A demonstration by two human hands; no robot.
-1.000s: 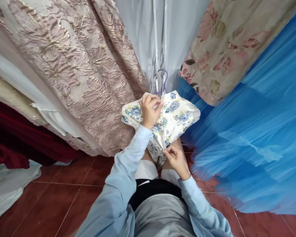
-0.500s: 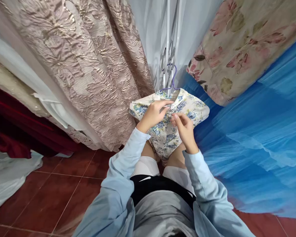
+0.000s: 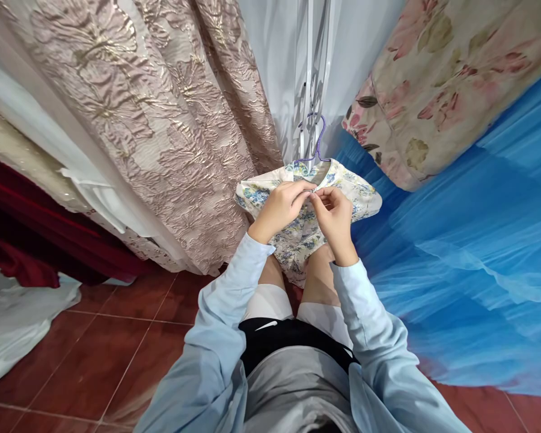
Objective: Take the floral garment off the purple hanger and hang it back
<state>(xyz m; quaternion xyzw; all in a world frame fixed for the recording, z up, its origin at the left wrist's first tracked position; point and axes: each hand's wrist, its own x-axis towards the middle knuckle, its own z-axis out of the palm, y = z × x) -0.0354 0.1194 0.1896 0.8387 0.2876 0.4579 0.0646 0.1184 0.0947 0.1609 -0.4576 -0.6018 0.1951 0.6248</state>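
Note:
A white blouse (image 3: 356, 193) with a blue and yellow flower print hangs on a purple hanger (image 3: 320, 141) in front of my legs. My left hand (image 3: 283, 204) is closed at the front opening, just below the collar, its fingertips pinching the edge of the cloth. Right beside it, my right hand (image 3: 334, 213) pinches at the same spot, thumb and forefinger meeting the left fingertips. Whatever small part of the front lies between the fingertips is too covered to make out. Below the hands, the lower blouse hangs between my knees.
White metal rails (image 3: 310, 66) carry the hanger. Pink embossed fabric (image 3: 175, 132) hangs on the left, with dark red velvet (image 3: 40, 240) beyond it. Floral cloth (image 3: 451, 96) and blue tulle (image 3: 469, 258) hang on the right. Red tiles (image 3: 130, 355) cover the floor.
My right hand has moved up and left from below the opening to meet the left fingertips. The left hand has stayed almost still at the blouse front.

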